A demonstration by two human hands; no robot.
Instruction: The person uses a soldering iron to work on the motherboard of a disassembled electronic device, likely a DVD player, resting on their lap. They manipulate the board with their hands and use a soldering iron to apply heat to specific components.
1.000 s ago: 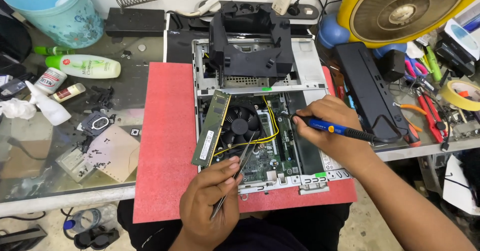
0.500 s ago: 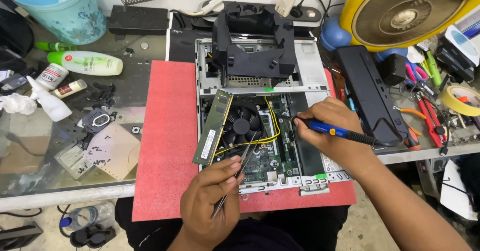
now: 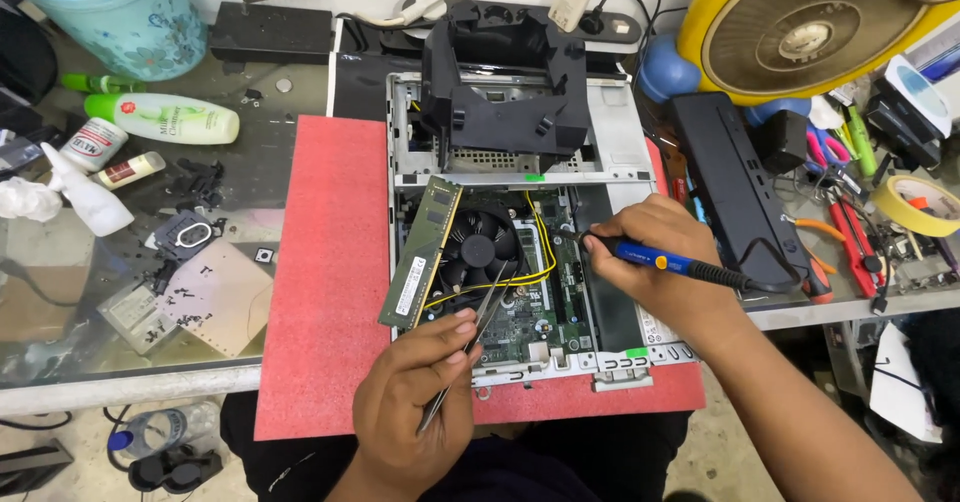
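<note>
An opened small desktop computer [image 3: 612, 142] lies on a red mat [image 3: 330, 292], its green board and black cooling fan [image 3: 478, 245] exposed. My left hand [image 3: 420, 402] grips metal tweezers [image 3: 470, 337] whose tips point up toward the board beside the fan. My right hand [image 3: 655, 262] holds a blue-handled soldering iron [image 3: 665, 260], its tip resting on the board right of the fan. A green memory stick [image 3: 420, 254] leans tilted at the case's left edge. A black plastic drive cage [image 3: 505, 77] sits over the rear of the case.
A glass table [image 3: 60, 292] to the left carries a white bottle [image 3: 165, 119], a small spray bottle [image 3: 85, 197], small black parts and a teal bucket [image 3: 120, 7]. On the right lie a black slab-like unit [image 3: 730, 197], a yellow fan [image 3: 815, 27], tape roll [image 3: 915, 205], pliers and scissors.
Both hands stay in the same spots on the board. The view has shifted slightly; nothing was picked up or let go.
</note>
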